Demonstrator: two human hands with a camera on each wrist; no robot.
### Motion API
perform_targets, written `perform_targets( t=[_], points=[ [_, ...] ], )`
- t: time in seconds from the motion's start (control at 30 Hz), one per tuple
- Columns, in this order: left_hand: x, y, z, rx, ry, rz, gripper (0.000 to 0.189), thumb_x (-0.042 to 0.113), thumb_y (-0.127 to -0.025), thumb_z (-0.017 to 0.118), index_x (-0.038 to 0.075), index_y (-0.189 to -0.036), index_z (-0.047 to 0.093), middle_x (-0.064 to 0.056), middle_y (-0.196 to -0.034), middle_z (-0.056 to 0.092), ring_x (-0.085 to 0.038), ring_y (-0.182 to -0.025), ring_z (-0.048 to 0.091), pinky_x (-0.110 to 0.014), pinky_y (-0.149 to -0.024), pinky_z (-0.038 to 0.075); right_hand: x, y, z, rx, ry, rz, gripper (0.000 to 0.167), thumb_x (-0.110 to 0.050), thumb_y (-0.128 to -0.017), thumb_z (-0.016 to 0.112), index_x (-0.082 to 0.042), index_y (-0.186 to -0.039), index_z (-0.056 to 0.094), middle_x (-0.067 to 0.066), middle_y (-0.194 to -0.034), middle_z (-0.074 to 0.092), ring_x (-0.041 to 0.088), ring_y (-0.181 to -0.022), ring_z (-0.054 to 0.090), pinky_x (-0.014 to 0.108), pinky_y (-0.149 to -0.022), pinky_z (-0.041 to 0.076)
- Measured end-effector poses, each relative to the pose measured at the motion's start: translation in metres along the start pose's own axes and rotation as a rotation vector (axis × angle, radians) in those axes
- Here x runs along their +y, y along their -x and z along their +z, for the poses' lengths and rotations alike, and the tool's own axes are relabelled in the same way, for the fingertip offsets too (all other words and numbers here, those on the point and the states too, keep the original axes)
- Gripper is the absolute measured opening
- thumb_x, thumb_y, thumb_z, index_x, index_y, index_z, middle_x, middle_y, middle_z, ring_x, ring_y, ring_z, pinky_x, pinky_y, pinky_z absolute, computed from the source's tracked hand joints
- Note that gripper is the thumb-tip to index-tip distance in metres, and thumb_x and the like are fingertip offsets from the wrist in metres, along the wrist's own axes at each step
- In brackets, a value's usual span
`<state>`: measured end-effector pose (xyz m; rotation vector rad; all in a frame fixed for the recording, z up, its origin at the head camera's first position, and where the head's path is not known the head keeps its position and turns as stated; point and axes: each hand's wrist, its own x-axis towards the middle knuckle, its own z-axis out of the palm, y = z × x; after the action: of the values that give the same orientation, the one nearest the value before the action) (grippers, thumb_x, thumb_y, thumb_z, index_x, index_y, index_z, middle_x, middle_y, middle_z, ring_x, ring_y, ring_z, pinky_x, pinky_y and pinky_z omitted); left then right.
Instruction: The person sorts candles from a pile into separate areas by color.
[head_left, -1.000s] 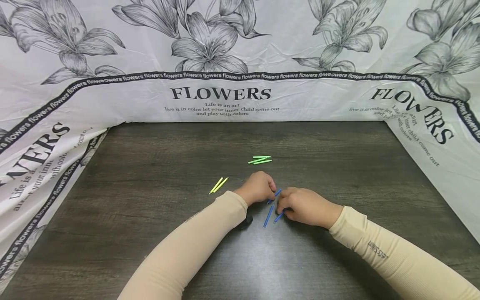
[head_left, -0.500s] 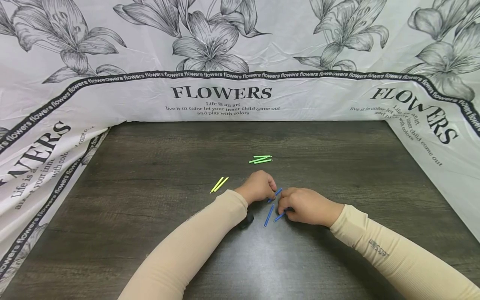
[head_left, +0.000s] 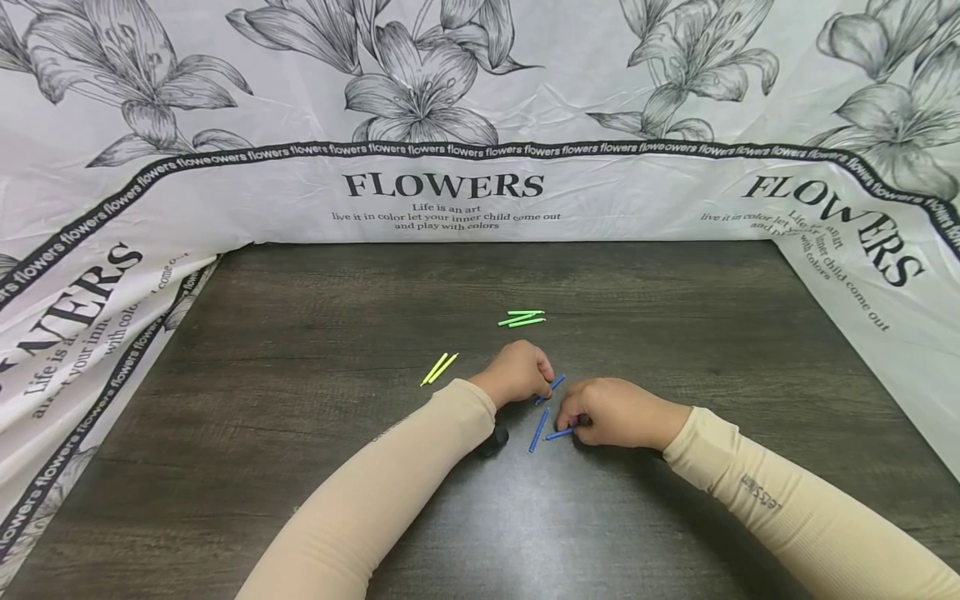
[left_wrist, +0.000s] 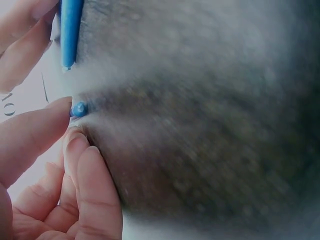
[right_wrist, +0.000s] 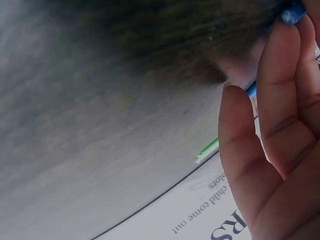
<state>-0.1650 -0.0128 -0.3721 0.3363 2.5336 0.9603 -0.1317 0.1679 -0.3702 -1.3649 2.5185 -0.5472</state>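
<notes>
In the head view, my left hand (head_left: pixel 520 372) pinches a thin blue candle (head_left: pixel 557 382) between thumb and fingertips, low over the dark table. The left wrist view shows that candle's end (left_wrist: pixel 80 109) between thumb and forefinger. Just to the right, my right hand (head_left: pixel 621 412) pinches a second blue candle (head_left: pixel 558 434), whose free end points left. Its end (right_wrist: pixel 292 14) shows at the fingertips in the right wrist view. A third blue candle (head_left: pixel 539 430) lies on the table just left of the right hand's candle.
Three green candles (head_left: pixel 522 318) lie together farther back. Two yellow candles (head_left: pixel 439 369) lie left of my left hand. A small black round thing (head_left: pixel 495 440) sits by the left cuff. White flower-printed cloth (head_left: pixel 442 196) walls the dark table (head_left: pixel 337 287) at back and sides.
The candle in my right hand has turned and now lies flatter across the view, as that hand shifts slightly. My left hand and its candle have hardly moved.
</notes>
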Motion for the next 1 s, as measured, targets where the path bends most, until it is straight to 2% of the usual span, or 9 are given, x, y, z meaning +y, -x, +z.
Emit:
perform_targets(
  t=[0.2,0.47,0.67,0.87,1.0],
  points=[
    [0.0,-0.001,0.001,0.004,-0.022,0.011,0.011,0.005,-0.075,0.08,0.007,-0.082,0.072,0.0,-0.08,0.067,-0.012,-0.071,0.053,-0.022,-0.063,0.044,-0.003,0.006,-0.004,0.004,-0.025,0.024,0.024,0.006,-0.077,0.067,-0.014,-0.089,0.075,-0.009,-0.086,0.064,0.0,-0.073,0.054,0.021,-0.065,0.047],
    [0.002,0.0,0.0,0.007,-0.028,0.018,0.011,0.006,-0.075,0.08,0.008,-0.081,0.072,0.0,-0.078,0.067,-0.012,-0.071,0.053,-0.023,-0.065,0.045,0.003,0.019,-0.012,0.094,-0.097,0.066,0.024,0.007,-0.08,0.066,-0.013,-0.092,0.075,-0.007,-0.087,0.065,-0.001,-0.073,0.053,0.022,-0.064,0.048],
    [0.002,0.0,0.0,0.008,-0.023,0.003,0.01,0.006,-0.076,0.08,0.008,-0.081,0.071,0.0,-0.078,0.067,-0.013,-0.071,0.053,-0.025,-0.066,0.046,0.009,0.025,-0.012,0.111,-0.13,0.114,0.023,0.006,-0.082,0.066,-0.012,-0.094,0.075,-0.006,-0.089,0.066,0.001,-0.076,0.055,0.024,-0.067,0.049],
    [0.002,0.0,0.002,0.009,-0.019,-0.01,0.01,0.005,-0.076,0.08,0.008,-0.08,0.071,0.001,-0.078,0.066,-0.013,-0.072,0.052,-0.026,-0.068,0.046,0.01,0.028,-0.014,0.138,-0.138,0.222,0.02,0.003,-0.084,0.067,-0.011,-0.096,0.074,-0.006,-0.094,0.067,0.005,-0.082,0.058,0.026,-0.07,0.05],
    [0.002,0.001,0.002,0.011,-0.016,-0.018,0.011,0.005,-0.076,0.08,0.008,-0.08,0.071,0.001,-0.079,0.066,-0.013,-0.073,0.053,-0.027,-0.07,0.047,0.009,0.032,-0.016,0.162,-0.161,0.316,0.019,0.002,-0.085,0.066,-0.01,-0.097,0.073,-0.004,-0.092,0.068,0.007,-0.081,0.058,0.026,-0.069,0.05]
  ],
)
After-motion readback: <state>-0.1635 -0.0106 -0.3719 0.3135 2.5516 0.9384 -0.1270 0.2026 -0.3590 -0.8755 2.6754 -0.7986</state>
